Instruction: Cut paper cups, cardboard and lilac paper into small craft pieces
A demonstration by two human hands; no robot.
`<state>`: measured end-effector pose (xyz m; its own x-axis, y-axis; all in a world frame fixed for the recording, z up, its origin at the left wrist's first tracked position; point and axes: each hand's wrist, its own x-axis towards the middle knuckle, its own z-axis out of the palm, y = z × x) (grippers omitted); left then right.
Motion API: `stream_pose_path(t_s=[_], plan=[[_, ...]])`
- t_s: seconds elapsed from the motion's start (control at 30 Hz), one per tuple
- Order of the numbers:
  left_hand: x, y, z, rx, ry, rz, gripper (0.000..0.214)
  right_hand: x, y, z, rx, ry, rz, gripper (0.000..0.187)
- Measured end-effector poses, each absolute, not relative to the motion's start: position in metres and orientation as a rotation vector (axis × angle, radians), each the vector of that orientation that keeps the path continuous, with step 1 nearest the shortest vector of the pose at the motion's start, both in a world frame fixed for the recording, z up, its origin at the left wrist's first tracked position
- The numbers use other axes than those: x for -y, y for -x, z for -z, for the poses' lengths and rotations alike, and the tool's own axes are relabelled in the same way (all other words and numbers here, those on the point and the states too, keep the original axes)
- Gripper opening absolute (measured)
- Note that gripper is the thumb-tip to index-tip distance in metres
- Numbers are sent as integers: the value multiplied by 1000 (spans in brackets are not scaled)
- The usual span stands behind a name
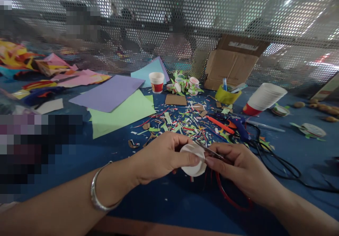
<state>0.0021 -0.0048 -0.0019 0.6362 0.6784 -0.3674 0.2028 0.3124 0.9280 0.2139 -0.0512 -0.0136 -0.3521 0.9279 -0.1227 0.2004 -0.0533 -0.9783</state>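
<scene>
Your left hand [168, 154] pinches a round white paper piece [191, 171], thumb flat across its face and fingers behind, just above the blue worktop [159, 207] in front of you. Your right hand [235, 161] closes on what look like red-handled scissors [213, 152], the metal part lying at the right edge of that piece.

The step in hand seems to be trimming the edge. To do it well, make short snips and turn the round piece into the blades with your left hand, rather than swinging your right wrist around it. Press lightly, since thin paper would probably crease under a hard thumb, and mind that thumb, which lies close to the cut. Let offcuts fall toward the scraps [182, 123] beyond your hands, clear of the glue gun [241, 127] and its black cable [280, 163].

As for writing, you can read none with certainty. The upright paper cup [156, 83] and the tilted cup stack [265, 100] both show red bands, with no legible wording. The cardboard box [233, 66] bears a pale strip, too blurred to make out.
</scene>
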Motion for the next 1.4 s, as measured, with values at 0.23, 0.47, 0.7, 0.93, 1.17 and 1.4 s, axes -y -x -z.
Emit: stream_pose_path(t_s=[0.23,0.47,0.7,0.93,1.17,1.4], plan=[[0,-3,7,-766,-984,-283,31,52,-216,12,1636,1179,-1442,26],[4,-4,-1,-785,-1036,-372,31,53,-217,13,1630,1206,-1300,30],[5,-5,-3,-882,-1151,-599,34,52,-220,10,1723,1297,-1024,33],[3,-3,5,-774,-1239,-657,32,51,-220,10,1842,1399,-886,30],[6,-3,6,-746,-1301,-660,31,52,-219,8,1862,1408,-918,28],[9,-1,8,-691,-1354,-641,31,57,-220,4,1930,1390,-830,27]])
